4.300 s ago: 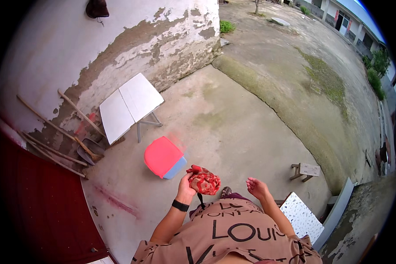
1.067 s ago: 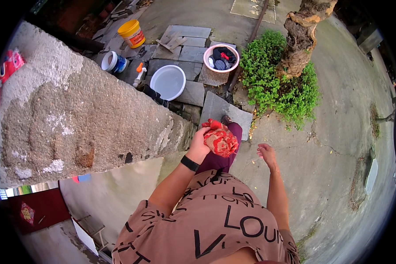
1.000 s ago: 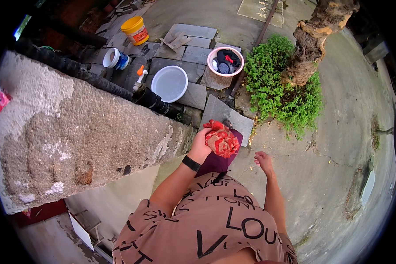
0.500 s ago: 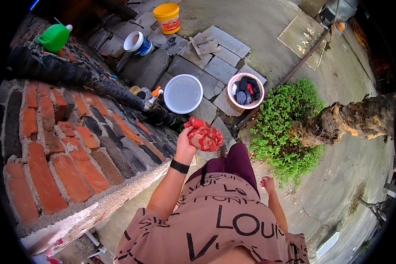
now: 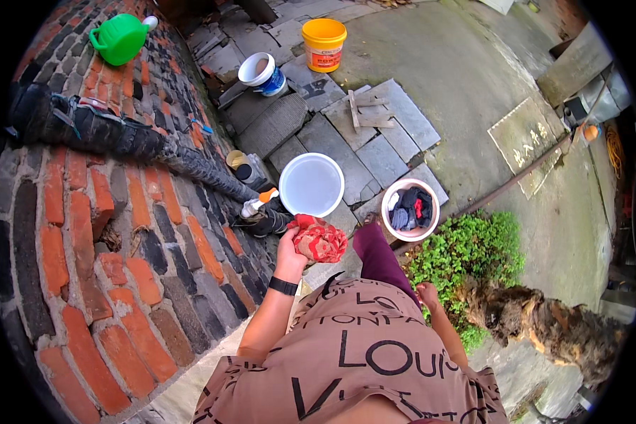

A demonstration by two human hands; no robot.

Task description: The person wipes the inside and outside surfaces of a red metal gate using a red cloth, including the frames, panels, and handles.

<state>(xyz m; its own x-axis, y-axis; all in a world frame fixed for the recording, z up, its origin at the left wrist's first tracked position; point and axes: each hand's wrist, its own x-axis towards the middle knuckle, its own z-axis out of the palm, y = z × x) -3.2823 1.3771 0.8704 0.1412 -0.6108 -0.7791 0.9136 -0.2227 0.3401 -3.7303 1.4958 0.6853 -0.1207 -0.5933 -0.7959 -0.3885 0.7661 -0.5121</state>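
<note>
My left hand (image 5: 290,256) is closed around a crumpled bundle of red and tan patterned cloth (image 5: 320,240), held out in front of my body. Just beyond the cloth, a white basin (image 5: 311,157) of pale, cloudy water stands on the paving slabs. To its right is a pink-white bucket (image 5: 434,215) with dark, white and red clothes (image 5: 411,208) in it. My right hand (image 5: 427,293) hangs low at my side near the green bush, its fingers loosely bent and nothing seen in them.
A brick wall (image 5: 131,261) with a black-wrapped pipe (image 5: 120,138) runs along my left. An orange-topped white spray bottle (image 5: 251,206) stands by the basin. Farther off are a white-and-blue bucket (image 5: 270,82), a yellow bucket (image 5: 324,56) and a green watering can (image 5: 120,39). A bush (image 5: 473,254) and tree trunk (image 5: 544,318) are at right.
I have stepped forward, so the basin and the clothes bucket now lie closer. The cloth stays in my left hand; my right hand stays low at my side.
</note>
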